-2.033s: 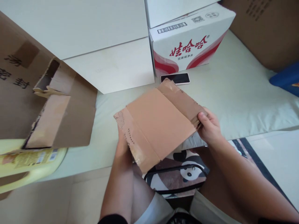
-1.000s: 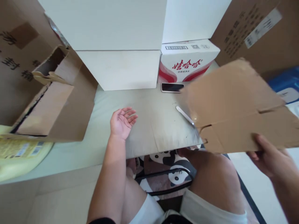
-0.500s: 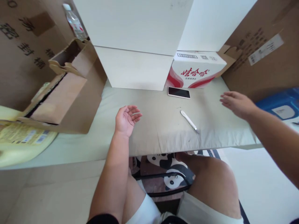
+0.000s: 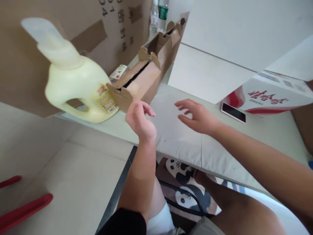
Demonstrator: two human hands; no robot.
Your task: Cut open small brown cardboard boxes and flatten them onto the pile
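My left hand (image 4: 141, 120) is raised at the near end of a long brown cardboard box (image 4: 151, 78). Its fingers curve loosely, some hidden behind the hand, and nothing shows in them; whether it touches the box I cannot tell. To the right, my right hand (image 4: 197, 117) hovers above the cloth-covered table (image 4: 181, 140), fingers apart and pointing left toward the box, holding nothing. The white craft knife seen earlier is out of sight, likely under my right forearm. A phone (image 4: 233, 112) lies beyond that forearm.
Left of the box stands a pale yellow detergent jug (image 4: 75, 85). Plastic bottles (image 4: 157, 19) are behind it. White panels (image 4: 202, 75) and a red-and-white carton (image 4: 266, 93) line the back. Red bars (image 4: 26, 212) show at lower left.
My view has swung left, bringing the yellow jug fully in. My right hand has crossed from the far right to near my left hand, which is now by the cardboard box.
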